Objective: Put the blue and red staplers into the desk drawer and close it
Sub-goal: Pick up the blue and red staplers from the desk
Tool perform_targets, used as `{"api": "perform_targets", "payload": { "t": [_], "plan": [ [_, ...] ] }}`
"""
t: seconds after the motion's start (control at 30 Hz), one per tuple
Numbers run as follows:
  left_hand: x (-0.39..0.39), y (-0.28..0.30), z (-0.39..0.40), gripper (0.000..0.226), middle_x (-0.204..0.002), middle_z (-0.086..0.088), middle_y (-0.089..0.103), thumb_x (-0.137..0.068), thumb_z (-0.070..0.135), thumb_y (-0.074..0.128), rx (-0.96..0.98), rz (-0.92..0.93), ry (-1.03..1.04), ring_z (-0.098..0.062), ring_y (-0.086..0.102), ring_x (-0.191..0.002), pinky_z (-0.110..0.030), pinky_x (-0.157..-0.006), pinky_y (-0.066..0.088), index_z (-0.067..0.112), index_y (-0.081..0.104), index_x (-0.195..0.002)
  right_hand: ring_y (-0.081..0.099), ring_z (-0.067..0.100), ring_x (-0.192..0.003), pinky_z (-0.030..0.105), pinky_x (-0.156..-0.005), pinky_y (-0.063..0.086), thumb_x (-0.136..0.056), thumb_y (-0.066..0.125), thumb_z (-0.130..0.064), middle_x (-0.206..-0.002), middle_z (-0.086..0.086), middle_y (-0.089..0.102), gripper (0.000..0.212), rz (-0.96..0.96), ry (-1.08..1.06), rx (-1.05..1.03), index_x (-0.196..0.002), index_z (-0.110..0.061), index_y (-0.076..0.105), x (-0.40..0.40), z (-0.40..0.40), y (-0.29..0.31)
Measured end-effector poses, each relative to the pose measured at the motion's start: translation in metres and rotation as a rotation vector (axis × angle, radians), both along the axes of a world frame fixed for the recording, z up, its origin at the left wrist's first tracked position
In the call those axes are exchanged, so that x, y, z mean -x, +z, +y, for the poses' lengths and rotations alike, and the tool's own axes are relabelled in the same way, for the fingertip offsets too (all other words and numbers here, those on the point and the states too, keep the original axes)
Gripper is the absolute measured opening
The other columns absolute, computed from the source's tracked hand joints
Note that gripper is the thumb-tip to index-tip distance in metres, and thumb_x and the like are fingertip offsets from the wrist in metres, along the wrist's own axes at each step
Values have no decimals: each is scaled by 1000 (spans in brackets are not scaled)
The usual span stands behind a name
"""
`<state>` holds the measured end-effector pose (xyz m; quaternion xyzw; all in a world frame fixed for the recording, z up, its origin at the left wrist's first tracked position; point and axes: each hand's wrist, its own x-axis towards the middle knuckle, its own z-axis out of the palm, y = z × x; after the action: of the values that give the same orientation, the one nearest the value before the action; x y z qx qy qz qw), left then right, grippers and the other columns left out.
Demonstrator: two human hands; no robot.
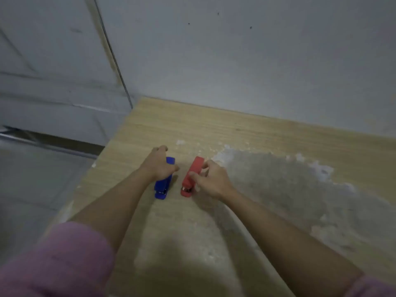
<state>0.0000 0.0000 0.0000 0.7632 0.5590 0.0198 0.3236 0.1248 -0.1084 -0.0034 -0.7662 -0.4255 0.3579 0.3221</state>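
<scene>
Two hands (159, 162) (211, 179) grip staplers (164, 185) (190, 176) on desk (235, 129)

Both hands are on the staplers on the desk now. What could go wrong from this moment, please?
1. The left hand covers only the far part of the blue stapler; its near end sticks out free, so it may tip or slip when lifted.
2. The right hand holds the red stapler with the fingertips from the side, a light grip that could let it drop.
3. No drawer is in view, and both hands are occupied, so opening it may be awkward.
</scene>
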Motion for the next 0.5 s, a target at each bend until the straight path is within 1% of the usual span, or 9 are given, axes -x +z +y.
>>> {"api": "perform_targets", "payload": {
  "t": [0.07,0.13,0.17,0.23,0.33,0.37,0.43,0.47,0.5],
  "plan": [
    [3,-6,-1,75,-139,-20,40,-77,29,68,16,26,24,-35,46,-121,-42,-97,43,3,28,-136,58,18,-76,21,-54,40,-81,64,-35,-77,-1,61,23,86,-44,40,-76,-16,51,5,3,-5],
    [5,-13,-4,68,-131,-20,46,-77,27,68,26,46,40,-35,51,-111,-41,-89,44,2,34,-130,56,12,-65,17,-50,41,-82,64,-36,-65,-4,57,27,151,-34,71,-68,-14,56,9,4,-11],
    [5,-16,-5,62,-126,-20,49,-76,25,68,38,45,51,-34,52,-106,-39,-84,44,2,38,-126,57,11,-62,15,-48,41,-82,64,-36,-64,-4,58,27,178,-23,85,-70,-13,60,11,5,-13],
    [5,-21,-7,52,-119,-20,52,-76,22,66,58,31,70,-31,52,-94,-36,-77,42,2,43,-119,59,13,-66,15,-49,41,-83,64,-33,-71,0,62,23,204,-14,96,-77,-11,64,14,5,-16],
    [6,-24,-10,39,-110,-18,54,-77,18,64,44,45,86,-27,50,-84,-35,-71,40,3,47,-108,65,19,-81,21,-60,48,-83,65,-27,-87,6,68,26,275,-45,125,-93,-4,69,13,7,-20],
    [6,-25,-10,32,-106,-17,54,-77,16,63,38,45,93,-26,49,-81,-35,-70,39,3,49,-102,67,21,-85,25,-65,52,-82,66,-25,-90,8,70,24,318,-72,146,-93,-4,69,12,8,-21],
    [6,-23,-11,18,-94,-15,53,-79,13,61,29,32,112,-25,48,-76,-34,-67,37,5,48,-90,68,24,-89,35,-76,57,-81,67,-20,-89,9,69,13,390,-113,180,-83,-7,68,8,9,-22],
    [5,-22,-12,15,-90,-13,53,-79,11,60,24,22,122,-25,48,-75,-34,-67,36,6,48,-86,67,24,-85,37,-77,57,-82,66,-15,-84,8,67,9,436,-140,188,-77,-9,65,6,8,-21],
    [4,-21,-13,11,-88,-12,53,-80,10,58,18,4,133,-26,48,-76,-33,-67,36,6,49,-85,65,22,-78,36,-70,57,-83,63,-11,-79,7,64,10,496,-167,195,-74,-10,61,3,7,-20]
  ]
}}
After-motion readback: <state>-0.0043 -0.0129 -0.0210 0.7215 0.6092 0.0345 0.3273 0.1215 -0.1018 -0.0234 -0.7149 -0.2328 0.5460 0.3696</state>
